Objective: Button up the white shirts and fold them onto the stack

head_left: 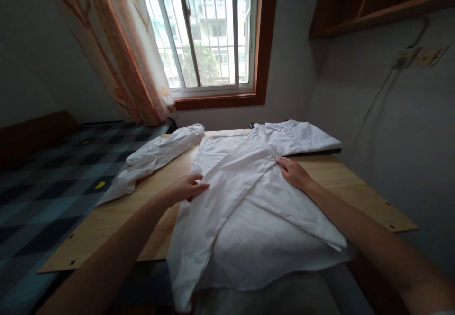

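Observation:
A white shirt (256, 229) lies spread on a light wooden board (341, 177), with its lower end hanging over the near edge. One sleeve (220, 187) runs diagonally down across it. At the shirt's left edge is my left hand (194, 187), thumb and index finger apart, touching the cloth beside the sleeve. My right hand (291, 170) rests at the shirt's upper right edge, its fingertips closed on the white fabric.
A folded white shirt (302, 137) sits on dark patterned cloth at the back right. Another white garment (156, 156) lies along the board's left side. Left of it is a bed with a checked cover (46, 187). Behind stand a window (213, 35) and a curtain (124, 45).

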The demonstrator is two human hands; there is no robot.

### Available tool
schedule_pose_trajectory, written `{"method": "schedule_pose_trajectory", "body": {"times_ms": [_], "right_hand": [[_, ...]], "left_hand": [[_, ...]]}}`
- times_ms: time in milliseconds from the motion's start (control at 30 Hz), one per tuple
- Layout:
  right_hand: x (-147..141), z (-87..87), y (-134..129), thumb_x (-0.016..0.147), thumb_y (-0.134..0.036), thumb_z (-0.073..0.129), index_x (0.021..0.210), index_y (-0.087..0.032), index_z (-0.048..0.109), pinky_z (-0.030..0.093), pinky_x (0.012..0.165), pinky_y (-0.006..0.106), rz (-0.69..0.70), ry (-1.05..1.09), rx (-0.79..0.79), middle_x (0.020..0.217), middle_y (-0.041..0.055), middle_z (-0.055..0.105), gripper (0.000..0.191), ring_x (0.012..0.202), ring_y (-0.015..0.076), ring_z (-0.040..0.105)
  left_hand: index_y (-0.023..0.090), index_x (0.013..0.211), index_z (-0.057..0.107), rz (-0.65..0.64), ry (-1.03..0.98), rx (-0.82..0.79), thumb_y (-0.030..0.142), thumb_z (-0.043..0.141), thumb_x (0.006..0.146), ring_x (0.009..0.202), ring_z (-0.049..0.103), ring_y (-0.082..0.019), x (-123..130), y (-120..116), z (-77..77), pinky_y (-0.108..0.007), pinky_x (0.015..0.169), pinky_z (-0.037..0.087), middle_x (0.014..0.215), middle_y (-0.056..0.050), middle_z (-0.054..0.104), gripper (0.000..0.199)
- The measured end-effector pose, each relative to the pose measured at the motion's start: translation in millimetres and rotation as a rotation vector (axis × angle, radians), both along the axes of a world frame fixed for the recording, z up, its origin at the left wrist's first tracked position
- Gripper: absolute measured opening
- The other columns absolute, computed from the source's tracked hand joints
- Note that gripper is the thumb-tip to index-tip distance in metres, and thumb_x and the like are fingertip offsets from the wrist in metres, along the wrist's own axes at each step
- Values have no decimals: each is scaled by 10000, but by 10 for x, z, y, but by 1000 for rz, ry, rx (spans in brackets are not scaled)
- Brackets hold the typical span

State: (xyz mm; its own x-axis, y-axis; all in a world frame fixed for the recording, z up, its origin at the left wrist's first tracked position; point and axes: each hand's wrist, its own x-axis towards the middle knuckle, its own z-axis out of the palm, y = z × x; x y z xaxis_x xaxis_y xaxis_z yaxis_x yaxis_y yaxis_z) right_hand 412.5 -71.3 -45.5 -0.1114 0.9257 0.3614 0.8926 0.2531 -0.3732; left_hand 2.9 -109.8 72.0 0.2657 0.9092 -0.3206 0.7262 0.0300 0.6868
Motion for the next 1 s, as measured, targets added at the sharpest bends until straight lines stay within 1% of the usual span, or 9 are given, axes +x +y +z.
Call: {"method": "schedule_pose_trajectory", "body": {"times_ms": [133,233,367,467,567,667,800,933,1000], "right_hand": [[-12,17,-4,864,-99,468,1313,-179,635,356,1158,366,-6,19,-16,1420,96,572,486,1327,221,514],[-16,17,-11,870,-109,464,1313,-164,635,356,1157,356,-7,14,-9,1413,104,577,478,1323,222,516],[-8,-1,-7,872,-113,461,1312,-141,633,351,1158,345,-3,-2,-5,1414,118,574,473,1325,222,514],[0,-8,-1,874,-117,465,1302,-163,642,348,1159,352,0,4,-16,1417,101,574,465,1331,221,507],[2,-2,-1,876,-120,468,1297,-161,645,351,1157,351,1,-2,-16,1413,101,578,459,1324,222,514],[-1,8,-4,875,-117,467,1294,-128,646,353,1154,338,4,-16,-11,1407,124,580,456,1316,226,522],[-1,5,2,876,-114,463,1292,-144,647,361,1150,338,6,-16,-6,1404,111,584,456,1319,220,520],[4,-13,19,875,-113,461,1284,-127,651,372,1142,340,16,-12,15,1386,128,596,451,1301,225,537],[6,-18,26,871,-110,461,1269,-126,661,379,1137,339,23,-4,27,1371,133,606,445,1287,225,550]], "left_hand": [[188,879,618,22,-116,-57,710,624,664,574,478,-127,-138,-462,-10,-225,499,381,643,35,504,564],[190,789,589,55,-153,-67,721,640,648,600,465,-126,-209,-747,-13,-226,526,389,653,38,483,552],[187,661,539,30,-165,-137,707,677,618,600,448,-121,-328,-1018,-37,-225,546,382,617,45,446,540],[189,648,564,37,-177,-148,680,705,611,613,475,-133,-407,-1162,-70,-227,554,401,611,34,485,512],[197,704,615,108,-226,-48,674,713,601,715,554,-177,-391,-1241,-68,-255,631,474,688,5,589,498],[203,826,647,257,-261,90,687,673,632,805,592,-209,-265,-1241,7,-272,683,502,800,-16,659,522],[213,928,635,397,-278,135,706,613,663,831,614,-227,-135,-1175,98,-272,655,500,828,-15,674,560],[221,1002,583,329,-128,62,725,586,649,581,534,-177,-247,-1171,-44,-259,510,403,615,42,566,615],[222,1047,568,274,-29,101,703,557,670,553,518,-178,-348,-1204,-166,-265,516,385,567,58,528,611]]}}
